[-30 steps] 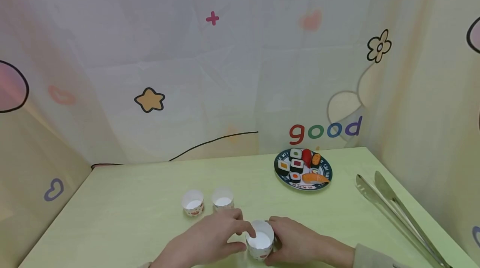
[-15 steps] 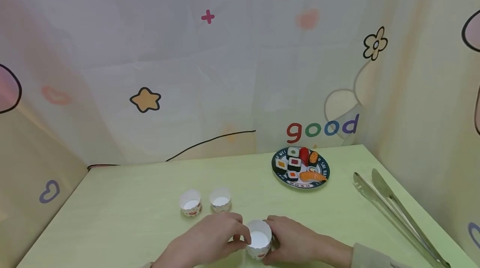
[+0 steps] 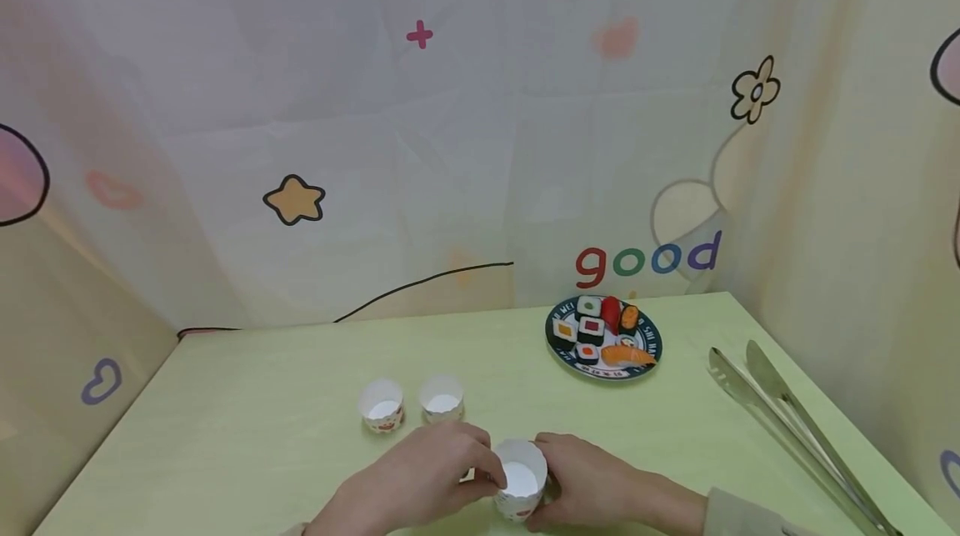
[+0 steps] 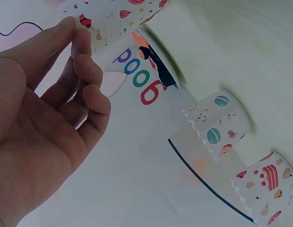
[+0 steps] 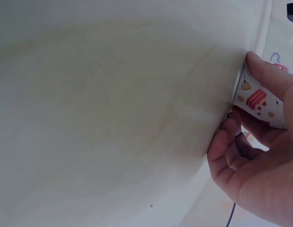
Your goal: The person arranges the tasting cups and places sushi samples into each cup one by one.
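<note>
Your right grip (image 3: 588, 482) holds the paper cup (image 3: 522, 479) low on the bench (image 3: 262, 403), likely steadying it; your left grip (image 3: 435, 467) pinches its top edge. 2 other cups (image 3: 382, 408) stand beyond.

Curtain (image 3: 465, 144): "good"; plate (image 3: 650, 342): "WEI", "SHI"

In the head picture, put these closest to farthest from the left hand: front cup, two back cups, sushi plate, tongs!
From the left hand:
1. Front cup, right beside it.
2. Back right cup and back left cup, behind it; too close to call.
3. Sushi plate, back and right.
4. Tongs, far right.
</note>
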`<state>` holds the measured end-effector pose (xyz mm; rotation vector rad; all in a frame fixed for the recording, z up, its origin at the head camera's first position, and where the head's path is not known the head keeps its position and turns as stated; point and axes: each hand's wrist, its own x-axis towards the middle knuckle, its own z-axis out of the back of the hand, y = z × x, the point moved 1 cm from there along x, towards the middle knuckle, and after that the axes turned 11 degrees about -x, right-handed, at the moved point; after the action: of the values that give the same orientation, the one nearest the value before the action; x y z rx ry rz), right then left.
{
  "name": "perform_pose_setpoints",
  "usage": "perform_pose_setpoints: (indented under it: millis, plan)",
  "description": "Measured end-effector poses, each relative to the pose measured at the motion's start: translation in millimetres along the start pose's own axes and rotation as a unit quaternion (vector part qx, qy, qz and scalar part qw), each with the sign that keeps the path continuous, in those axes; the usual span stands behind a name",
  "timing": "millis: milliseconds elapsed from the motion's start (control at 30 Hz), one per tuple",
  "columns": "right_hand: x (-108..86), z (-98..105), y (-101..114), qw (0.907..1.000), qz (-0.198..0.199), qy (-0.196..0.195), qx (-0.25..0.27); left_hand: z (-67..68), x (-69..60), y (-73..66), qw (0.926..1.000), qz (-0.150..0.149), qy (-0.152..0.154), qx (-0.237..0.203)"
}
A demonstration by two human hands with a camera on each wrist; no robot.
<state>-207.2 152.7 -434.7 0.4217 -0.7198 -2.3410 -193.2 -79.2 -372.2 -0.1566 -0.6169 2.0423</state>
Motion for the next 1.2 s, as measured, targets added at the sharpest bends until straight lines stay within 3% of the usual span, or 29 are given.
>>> perform_pose_setpoints:
  millis: [167,367,533,667,900,1200]
  plan:
    - [-1.2,-2,-2,0.9999,0.005,-0.002,0.011,4.1,0.3,2.2,0.9995,-0.019,-0.017,-0.017]
    - [-1.1,-1,-3,0.9993,0.023,-0.007,0.028,11.8,-0.3,10.6,0.9920,-0.059,-0.055,-0.097]
    - [-0.8,-1,-2,0.9994,0.010,0.006,0.033,16.3,-0.5,16.7,0.9843,-0.049,-0.085,-0.147]
    - [-0.2,-1,-2,0.9995,0.009,0.007,0.028,17.3,-0.2,18.0,0.9811,-0.030,-0.088,-0.169]
    - [0.2,-1,-3,0.9993,0.028,-0.002,0.023,14.9,-1.4,15.6,0.9883,-0.033,-0.064,-0.134]
    - [1.6,0,-2,0.9995,0.014,0.007,0.029,11.5,-0.8,15.0,0.9933,-0.024,-0.048,-0.103]
